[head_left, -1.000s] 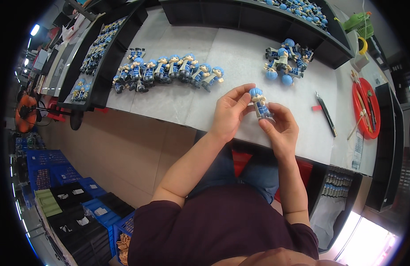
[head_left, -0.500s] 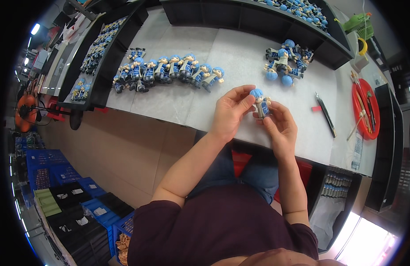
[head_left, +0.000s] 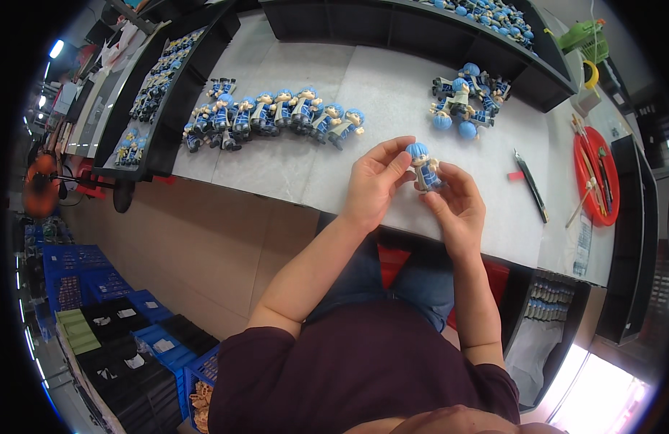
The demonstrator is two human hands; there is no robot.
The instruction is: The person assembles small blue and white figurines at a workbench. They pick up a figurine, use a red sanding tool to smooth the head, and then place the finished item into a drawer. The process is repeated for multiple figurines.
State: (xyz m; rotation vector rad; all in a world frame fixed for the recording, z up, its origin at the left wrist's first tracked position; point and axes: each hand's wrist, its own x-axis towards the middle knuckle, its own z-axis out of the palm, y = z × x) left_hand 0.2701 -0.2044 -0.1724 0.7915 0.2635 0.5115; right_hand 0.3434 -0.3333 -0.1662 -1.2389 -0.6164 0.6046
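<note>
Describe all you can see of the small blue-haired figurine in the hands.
The small blue-haired figurine looks like moulded plastic: rounded head, pale face, blue body with white lines and beige-grey parts. It is roughly upright, front toward the camera, above the flat whitish worktop near its front edge. The bare left hand pinches it beside the head; the bare right hand holds its lower part. Its feet are unclear.

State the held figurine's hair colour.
The held figurine has light blue hair, best seen in the head view.
</note>
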